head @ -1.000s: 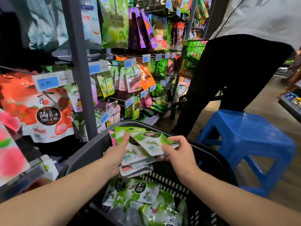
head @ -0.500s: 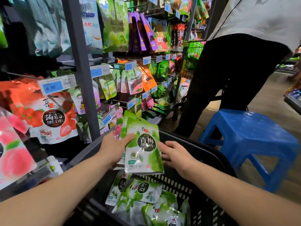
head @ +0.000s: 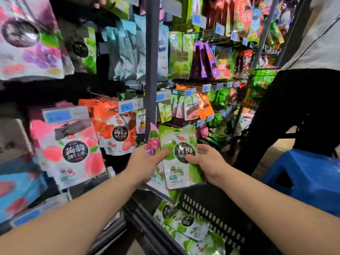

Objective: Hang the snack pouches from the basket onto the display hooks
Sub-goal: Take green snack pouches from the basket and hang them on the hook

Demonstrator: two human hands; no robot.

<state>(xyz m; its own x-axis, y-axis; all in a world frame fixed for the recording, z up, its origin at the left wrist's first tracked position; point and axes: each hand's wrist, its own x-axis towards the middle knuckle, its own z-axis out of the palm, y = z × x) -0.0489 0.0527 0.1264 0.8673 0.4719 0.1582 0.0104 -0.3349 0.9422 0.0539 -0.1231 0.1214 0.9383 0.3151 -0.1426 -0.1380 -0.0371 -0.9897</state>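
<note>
Both hands hold a small stack of snack pouches upright above the black basket. The front one is a green plum pouch with a black round label; a pink grape pouch shows behind it on the left. My left hand grips the stack's left edge with the thumb on the front. My right hand pinches the green pouch's right side, thumb on the label. More green pouches lie in the basket. Display hooks with hung pouches fill the rack ahead.
A grey rack upright stands just behind the held pouches. Peach pouches and strawberry pouches hang at the left. A person in black trousers stands at the right beside a blue plastic stool.
The stack went from flat over the basket to upright and has risen toward the rack. My view tilted up, showing higher rows of hooks.
</note>
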